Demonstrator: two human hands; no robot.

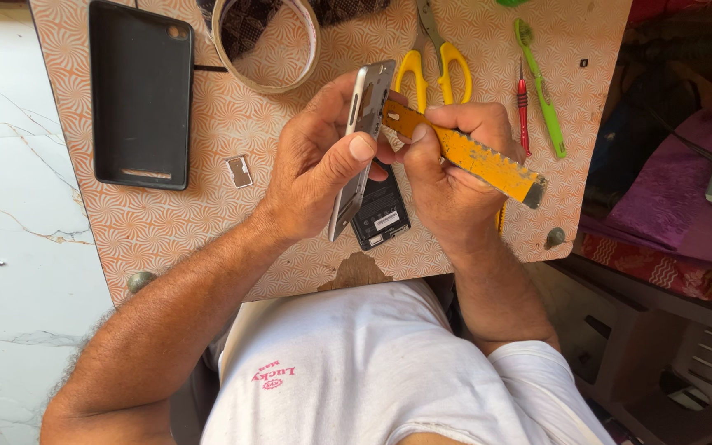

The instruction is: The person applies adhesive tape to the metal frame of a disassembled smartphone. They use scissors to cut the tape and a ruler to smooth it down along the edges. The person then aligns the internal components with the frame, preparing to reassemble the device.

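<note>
Bright, even daylight keeps the table (208, 214) sharp, with soft short shadows, while the right edge falls dimmer.

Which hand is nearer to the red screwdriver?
Right. The right hand, holding the yellow cutter, lies just beside the red screwdriver. The left hand, holding the phone, is farther away.
</note>
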